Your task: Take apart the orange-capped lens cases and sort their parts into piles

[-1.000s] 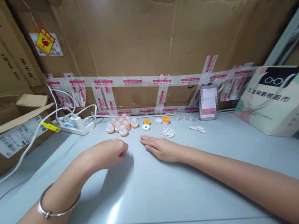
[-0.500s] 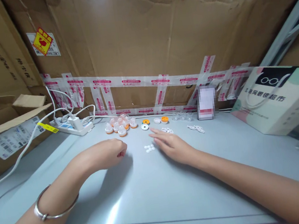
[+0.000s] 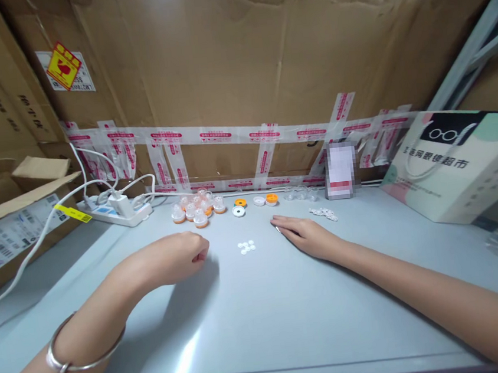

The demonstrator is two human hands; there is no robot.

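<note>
My left hand (image 3: pixel 189 255) is curled closed above the table, left of several small white discs (image 3: pixel 246 246); what it holds, if anything, is hidden. Palm down on the table, my right hand (image 3: pixel 302 234) has its fingers stretched to the left, with a bit of something white showing under the fingertips. Behind the discs are a white ring part (image 3: pixel 238 211), an orange ring part (image 3: pixel 240 203), a white cap (image 3: pixel 259 201) and an orange cap (image 3: pixel 272 199). Several clear-domed pieces with orange bases (image 3: pixel 200 218) stand in a cluster at the back left.
White small parts (image 3: pixel 323 213) and clear domes (image 3: pixel 301 194) lie at the back right, near a propped phone (image 3: pixel 339 171). A paper bag (image 3: pixel 438 169) stands at the right. On the left are a power strip (image 3: pixel 140 214), cables and an open cardboard box (image 3: pixel 18 234).
My right hand has shifted right and now covers the pile of white parts that showed behind its fingers. My left hand keeps its closed pose. The view has turned slightly.
</note>
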